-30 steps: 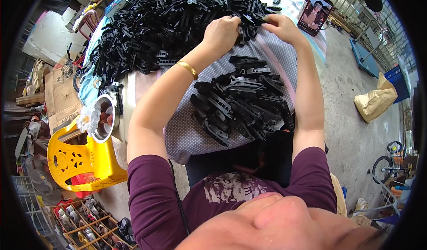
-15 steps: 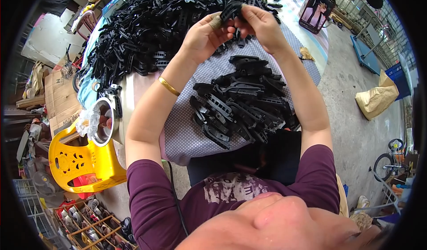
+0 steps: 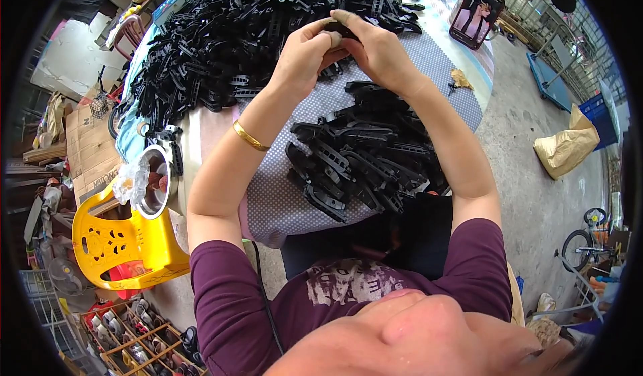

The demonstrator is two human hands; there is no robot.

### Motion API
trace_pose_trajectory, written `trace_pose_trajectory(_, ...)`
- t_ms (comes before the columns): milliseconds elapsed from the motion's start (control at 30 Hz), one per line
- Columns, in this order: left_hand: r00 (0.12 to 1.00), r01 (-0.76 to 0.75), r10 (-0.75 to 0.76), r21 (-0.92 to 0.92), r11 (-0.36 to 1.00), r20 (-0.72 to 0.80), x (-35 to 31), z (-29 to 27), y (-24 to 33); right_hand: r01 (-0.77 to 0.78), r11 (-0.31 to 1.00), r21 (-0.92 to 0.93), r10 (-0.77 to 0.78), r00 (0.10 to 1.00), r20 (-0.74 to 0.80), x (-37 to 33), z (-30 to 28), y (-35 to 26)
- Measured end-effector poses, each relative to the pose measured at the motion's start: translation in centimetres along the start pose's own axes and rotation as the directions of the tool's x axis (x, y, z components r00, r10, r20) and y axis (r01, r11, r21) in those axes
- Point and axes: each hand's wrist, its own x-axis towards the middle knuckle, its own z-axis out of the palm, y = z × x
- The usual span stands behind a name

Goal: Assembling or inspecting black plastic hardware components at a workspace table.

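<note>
My left hand (image 3: 302,53) and my right hand (image 3: 376,46) meet above the far side of the table. Between them they grip a black plastic part (image 3: 343,30), mostly covered by my fingers. Beyond and to the left spreads a big heap of similar black plastic parts (image 3: 201,54). Nearer to me, between my forearms, a smaller pile of long, slotted black parts (image 3: 365,152) lies on the dotted cloth (image 3: 268,202). A gold bangle circles my left wrist.
A phone (image 3: 476,16) stands upright at the table's right. On the left, a metal bowl (image 3: 170,195) with reddish round items rests by a yellow plastic chair (image 3: 127,242). A tan sack (image 3: 568,145) and a blue trolley (image 3: 550,85) are on the floor at right.
My right hand has shifted left and its fingers have folded over the black plastic part, covering more of it. My left hand has turned inward slightly. The piles look unchanged.
</note>
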Motion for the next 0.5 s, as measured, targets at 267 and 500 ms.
trace_pose_trajectory(267, 0.98, 0.024, -0.064, 0.208, 0.978, 0.188, 0.7, -1.6, 1.1, -0.258, 0.893, 0.367, 0.216, 0.964, 0.154, 0.0, -0.7, 1.3)
trace_pose_trajectory(500, 0.988, -0.013, -0.043, 0.36, 0.933, 0.148, 0.7, -1.6, 1.6, -0.081, 0.981, 0.177, 0.069, 0.995, 0.072, 0.0, -0.2, 1.2)
